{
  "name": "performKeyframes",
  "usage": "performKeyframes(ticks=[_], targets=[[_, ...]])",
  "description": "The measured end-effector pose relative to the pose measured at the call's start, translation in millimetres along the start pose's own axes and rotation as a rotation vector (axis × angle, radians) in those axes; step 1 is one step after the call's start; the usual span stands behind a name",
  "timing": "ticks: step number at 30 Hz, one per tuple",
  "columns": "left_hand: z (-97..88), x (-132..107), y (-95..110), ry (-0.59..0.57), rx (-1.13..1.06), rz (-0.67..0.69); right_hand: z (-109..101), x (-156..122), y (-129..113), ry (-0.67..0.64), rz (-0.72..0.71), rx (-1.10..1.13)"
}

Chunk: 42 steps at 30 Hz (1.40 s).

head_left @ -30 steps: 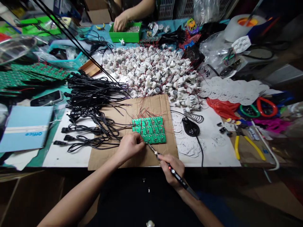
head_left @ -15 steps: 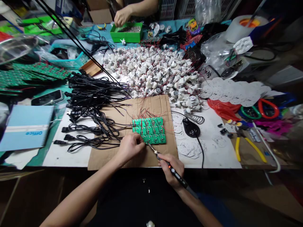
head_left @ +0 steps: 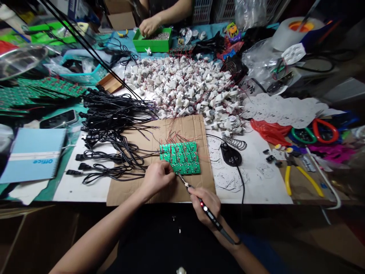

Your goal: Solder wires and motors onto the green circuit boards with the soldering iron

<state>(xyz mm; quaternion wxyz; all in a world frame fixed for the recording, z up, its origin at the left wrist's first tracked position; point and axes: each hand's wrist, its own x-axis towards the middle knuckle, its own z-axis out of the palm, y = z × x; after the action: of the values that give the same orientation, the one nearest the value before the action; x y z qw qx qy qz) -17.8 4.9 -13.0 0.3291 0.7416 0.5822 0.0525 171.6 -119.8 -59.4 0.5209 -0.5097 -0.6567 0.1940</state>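
Observation:
A green circuit board panel (head_left: 186, 161), with thin red and black wires rising from it, lies on a flat piece of cardboard (head_left: 196, 127). My left hand (head_left: 158, 177) is closed in a pinch at the board's lower left edge. A black power cord (head_left: 125, 176) runs from the left into that hand; its end is hidden by the fingers. My right hand (head_left: 205, 205) grips a soldering iron (head_left: 212, 217) like a pen, a red light glowing on its handle. The iron's tip meets the board's lower edge, just right of my left fingertips.
Bundled black cords (head_left: 111, 110) lie at left, near a blue notebook (head_left: 34, 152) and a phone (head_left: 58, 118). White motors (head_left: 185, 87) are heaped behind the board. At right are a black solder holder (head_left: 230, 154) and yellow-handled pliers (head_left: 303, 179). Across the table, a person's hand (head_left: 149, 26) reaches into a green tray (head_left: 152, 46).
The iron's handle has turned slightly in my right hand, while its tip stays at the board's lower edge. My left hand keeps its place. The other person's hand has shifted slightly.

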Motion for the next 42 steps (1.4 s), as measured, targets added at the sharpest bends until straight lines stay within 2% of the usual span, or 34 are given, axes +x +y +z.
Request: performKeyframes(ticks=[6, 11, 19, 28, 30, 32, 35, 38, 40, 42], targets=[[-0.3, 0.7, 0.3, 0.003, -0.007, -0.005, -3.3, -4.0, -2.8, 0.083, 0.251, 0.163], [0.8, -0.1, 1.7, 0.003, -0.02, -0.015, -5.3, -2.2, -3.7, 0.104, 0.332, 0.214], [2.0, 0.5, 1.7, -0.008, -0.023, -0.042, -3.5, -1.6, 0.2, 0.133, 0.324, 0.229], [1.4, -7.4, 5.1, 0.016, 0.074, 0.035, -1.8, -6.5, 4.7, 0.159, 0.346, 0.254], [-10.6, -1.9, 4.8, 0.038, 0.106, 0.08, -1.6, -6.8, 5.2, 0.165, 0.342, 0.247], [-33.7, 14.9, 2.0, 0.093, 0.149, 0.111, -1.5, -7.1, 5.7, 0.169, 0.341, 0.235], [-85.0, 60.7, -5.6, 0.232, 0.264, 0.092, -1.4, -7.9, 6.2, 0.17, 0.346, 0.236], [-135.7, 114.4, -14.6, 0.452, 0.411, -0.001, -1.3, -8.3, 6.0, 0.168, 0.357, 0.243], [-156.5, 143.7, -20.7, 0.472, 0.428, -0.027, -1.4, -7.7, 5.3, 0.169, 0.368, 0.241], [-163.9, 164.0, -26.7, 0.466, 0.422, -0.064, -1.7, -6.2, 4.0, 0.173, 0.376, 0.243]])
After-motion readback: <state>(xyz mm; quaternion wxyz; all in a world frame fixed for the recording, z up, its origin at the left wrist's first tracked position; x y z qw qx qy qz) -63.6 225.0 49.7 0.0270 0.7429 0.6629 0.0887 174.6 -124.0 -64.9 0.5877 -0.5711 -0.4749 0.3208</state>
